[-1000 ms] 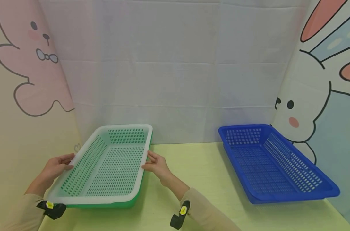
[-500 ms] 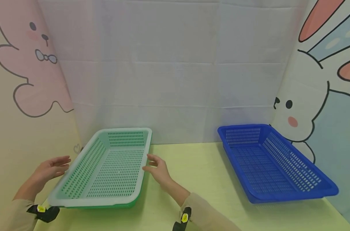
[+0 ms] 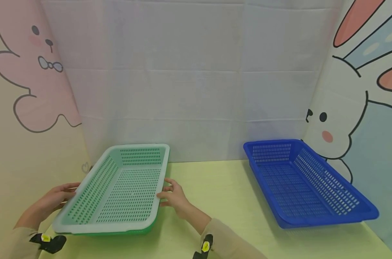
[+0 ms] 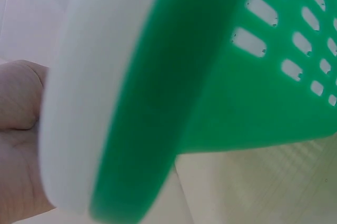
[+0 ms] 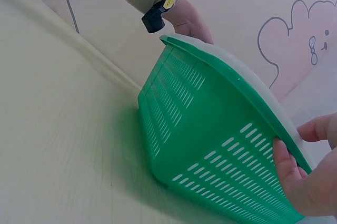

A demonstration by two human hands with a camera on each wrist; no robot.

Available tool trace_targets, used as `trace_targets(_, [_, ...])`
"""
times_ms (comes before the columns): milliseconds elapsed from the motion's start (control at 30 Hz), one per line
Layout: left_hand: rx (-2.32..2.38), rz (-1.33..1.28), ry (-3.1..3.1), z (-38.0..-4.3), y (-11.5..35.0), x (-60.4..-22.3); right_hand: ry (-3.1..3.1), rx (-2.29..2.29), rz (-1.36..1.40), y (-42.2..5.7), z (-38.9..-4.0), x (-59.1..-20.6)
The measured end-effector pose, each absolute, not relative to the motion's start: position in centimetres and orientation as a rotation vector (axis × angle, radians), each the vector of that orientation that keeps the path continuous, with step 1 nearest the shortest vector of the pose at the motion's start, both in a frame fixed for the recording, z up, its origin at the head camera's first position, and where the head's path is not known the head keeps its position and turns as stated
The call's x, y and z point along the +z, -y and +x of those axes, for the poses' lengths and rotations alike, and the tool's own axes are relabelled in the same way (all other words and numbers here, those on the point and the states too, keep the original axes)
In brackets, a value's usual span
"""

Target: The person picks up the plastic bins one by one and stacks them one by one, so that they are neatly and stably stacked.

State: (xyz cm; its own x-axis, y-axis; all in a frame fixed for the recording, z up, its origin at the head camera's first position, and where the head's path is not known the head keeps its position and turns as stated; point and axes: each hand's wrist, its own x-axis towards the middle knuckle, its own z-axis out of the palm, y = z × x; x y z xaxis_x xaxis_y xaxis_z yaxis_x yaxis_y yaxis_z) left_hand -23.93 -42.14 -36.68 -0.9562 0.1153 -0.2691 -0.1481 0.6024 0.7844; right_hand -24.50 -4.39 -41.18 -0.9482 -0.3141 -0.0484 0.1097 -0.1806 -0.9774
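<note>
A white perforated plastic basket [image 3: 131, 192] sits nested inside a green basket [image 5: 184, 124], its pale rim resting over the green one, at the left of the table. My left hand [image 3: 53, 202] lies along the outer left rim with its fingers extended against it; in the left wrist view its palm shows behind the white rim, and the thumb is hidden. On the opposite side, my right hand [image 3: 176, 199] pinches the right rim. One finger lies over the white edge and another presses the green wall just under it, as the right wrist view shows.
A blue perforated basket [image 3: 289, 187] stands at the right of the pale yellow-green table [image 3: 212, 187]. White cloth [image 3: 189, 79] hangs behind the table. Walls with cartoon drawings close in at left and right.
The nested baskets' far rim has dropped a little. My left hand came off the left rim, then returned lower along it. My right hand slid slightly toward me along the right rim.
</note>
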Motion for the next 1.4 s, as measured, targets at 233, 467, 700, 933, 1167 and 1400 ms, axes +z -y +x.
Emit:
trace_targets(233, [1.282, -0.01, -2.531, -24.3, 42.1, -36.9, -1.788, -2.223, -0.223, 4.1, -24.5, -41.2])
trace_targets(467, [1.295, 0.045, -2.523, -24.0, 41.5, -36.8, -1.796, -2.22, -0.231, 3.0, -24.5, -41.0])
trace_targets(700, [1.35, 0.118, -2.484, -24.1, 39.9, -36.8, -1.827, -2.195, -0.23, 1.1, -24.6, -40.9])
trace_targets(933, [1.349, 0.129, -2.486, -24.5, 37.9, -37.0, -1.883, -2.15, -0.269, -1.3, -24.4, -40.7])
trace_targets(1167, [1.403, 0.16, -2.47, -24.8, 36.0, -37.7, -1.912, -2.121, -0.284, -3.6, -24.3, -40.8])
trace_targets(1400, [1.499, 0.219, -2.427, -25.1, 34.1, -38.4, -1.943, -2.094, -0.287, -5.9, -24.1, -40.7])
